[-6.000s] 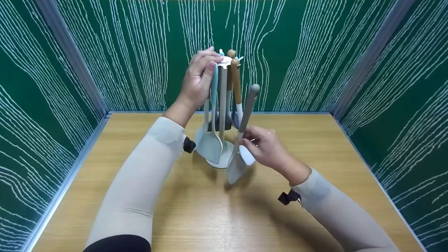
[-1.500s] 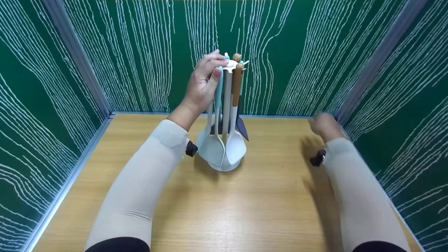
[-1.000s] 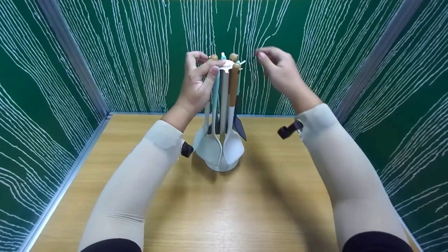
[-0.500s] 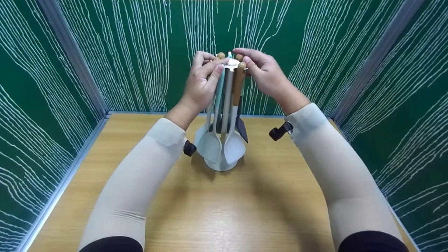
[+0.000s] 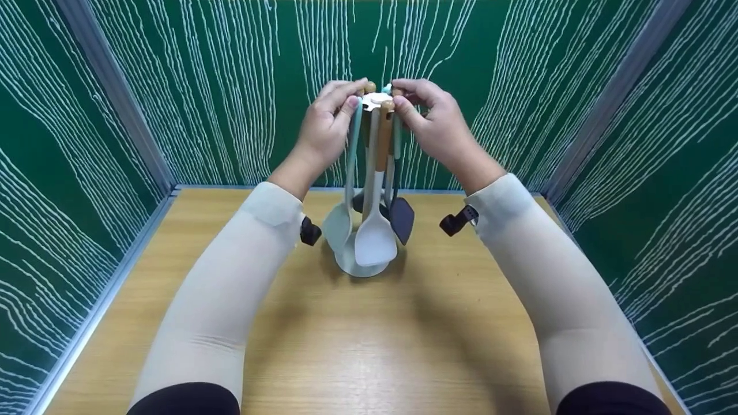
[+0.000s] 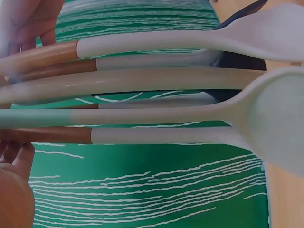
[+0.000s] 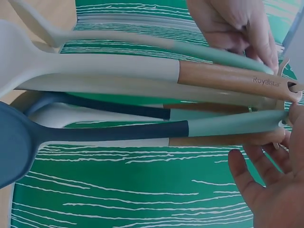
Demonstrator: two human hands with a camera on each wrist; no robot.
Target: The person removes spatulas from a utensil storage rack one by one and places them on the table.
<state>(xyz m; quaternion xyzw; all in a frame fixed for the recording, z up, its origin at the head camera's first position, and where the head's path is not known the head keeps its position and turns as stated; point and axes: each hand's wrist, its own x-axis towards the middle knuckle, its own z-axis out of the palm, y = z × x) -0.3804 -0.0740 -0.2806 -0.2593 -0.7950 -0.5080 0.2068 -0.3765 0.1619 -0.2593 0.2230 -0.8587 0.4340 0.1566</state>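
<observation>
A white rotating utensil rack (image 5: pixel 377 99) stands upright mid-table on its round base (image 5: pixel 360 268). My left hand (image 5: pixel 323 121) grips its top from the left, thumb against the mint handle of a pale green spatula (image 5: pixel 337 227). From the right, my right hand (image 5: pixel 441 121) grips the top; its thumb is at the end of another mint handle (image 7: pixel 237 121), that of a dark blue turner (image 5: pixel 402 221). At the front hangs a white spatula (image 5: pixel 376 239) with a wooden handle (image 7: pixel 228 76). More wooden-handled utensils hang behind, partly hidden.
The wooden table (image 5: pixel 369 346) spreads out in front of the rack. Green panels (image 5: pixel 219 86) with white wavy lines enclose the back and both sides. Grey metal posts (image 5: pixel 115 86) stand in the back corners.
A grey-handled turner held by my right hand earlier is out of view. That hand has come from the right to the rack's top. The rack has turned, bringing the white spatula to the front.
</observation>
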